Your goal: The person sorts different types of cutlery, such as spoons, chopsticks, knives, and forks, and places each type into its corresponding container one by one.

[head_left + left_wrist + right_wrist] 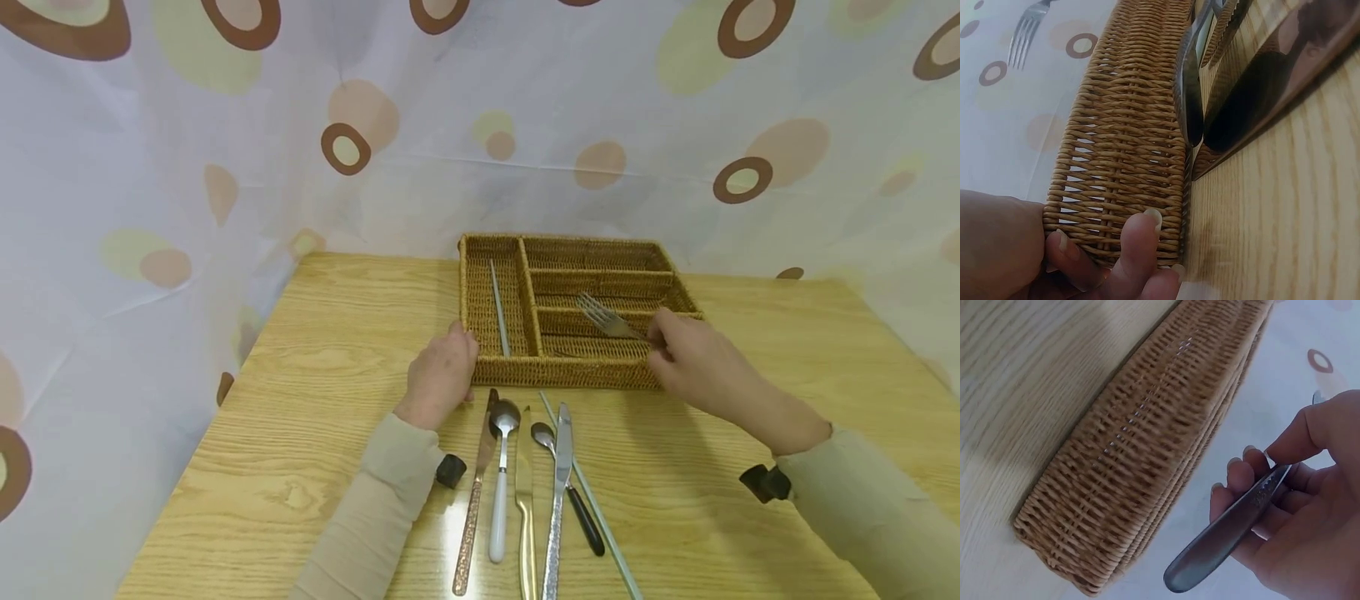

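My right hand (pixel 697 358) pinches a fork (pixel 611 326) by its handle, tines toward the left, above the front right compartment of a wicker cutlery tray (pixel 570 372). In the right wrist view the fork's flat handle end (pixel 1204 550) sticks out past the fingers, apart from the tray wall (pixel 1129 444). My left hand (pixel 442 371) holds the tray's front left corner; in the left wrist view its fingers (pixel 1138 244) curl against the woven side. A pale chopstick (pixel 499 308) lies in the long left compartment. Something thin in the front compartment is mostly hidden.
Before the tray lie a copper-coloured knife (pixel 471 508), a white-handled spoon (pixel 500 492), a gold knife (pixel 525 492), a silver knife (pixel 559 483), a black-handled spoon (pixel 583 518) and a pale chopstick (pixel 606 527). Behind the wooden table (pixel 315 350) hangs a patterned cloth (pixel 450 200).
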The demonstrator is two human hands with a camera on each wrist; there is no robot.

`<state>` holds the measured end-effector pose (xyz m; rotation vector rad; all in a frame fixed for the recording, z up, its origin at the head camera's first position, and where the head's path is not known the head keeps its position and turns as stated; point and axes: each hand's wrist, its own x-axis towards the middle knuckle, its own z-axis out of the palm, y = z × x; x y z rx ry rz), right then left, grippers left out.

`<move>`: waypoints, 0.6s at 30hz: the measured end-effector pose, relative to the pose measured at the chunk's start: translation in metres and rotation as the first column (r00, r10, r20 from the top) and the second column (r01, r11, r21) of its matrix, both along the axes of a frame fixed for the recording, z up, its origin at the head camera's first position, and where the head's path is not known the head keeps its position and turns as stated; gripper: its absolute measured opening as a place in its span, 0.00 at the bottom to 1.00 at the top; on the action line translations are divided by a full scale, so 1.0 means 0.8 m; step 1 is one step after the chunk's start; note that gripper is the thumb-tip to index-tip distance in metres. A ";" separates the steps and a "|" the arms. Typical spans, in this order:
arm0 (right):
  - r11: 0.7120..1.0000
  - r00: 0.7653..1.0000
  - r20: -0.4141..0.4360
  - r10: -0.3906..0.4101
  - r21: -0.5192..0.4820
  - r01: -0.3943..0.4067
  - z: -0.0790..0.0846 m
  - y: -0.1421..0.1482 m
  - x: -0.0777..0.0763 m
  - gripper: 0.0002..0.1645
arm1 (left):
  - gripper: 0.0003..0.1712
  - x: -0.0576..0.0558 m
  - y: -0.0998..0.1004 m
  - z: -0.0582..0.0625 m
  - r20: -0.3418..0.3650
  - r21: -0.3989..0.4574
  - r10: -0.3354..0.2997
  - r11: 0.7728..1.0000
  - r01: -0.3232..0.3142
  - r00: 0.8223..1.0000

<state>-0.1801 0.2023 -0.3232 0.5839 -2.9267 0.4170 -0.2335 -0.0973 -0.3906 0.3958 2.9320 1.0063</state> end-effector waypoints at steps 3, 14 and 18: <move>1.000 0.999 0.051 -0.007 0.004 0.006 -0.003 0.005 -0.012 0.02 | 0.23 0.000 0.000 -0.001 0.003 0.000 -0.001 1.000 0.001 1.000; 1.000 0.974 0.227 -0.009 0.012 0.006 -0.029 0.029 -0.045 0.07 | 0.26 0.001 0.001 -0.001 0.026 0.006 -0.003 1.000 0.003 1.000; 1.000 0.954 0.298 0.000 -0.012 0.003 -0.035 0.032 -0.054 0.10 | 0.28 0.000 0.000 0.000 0.028 0.012 -0.003 1.000 0.003 1.000</move>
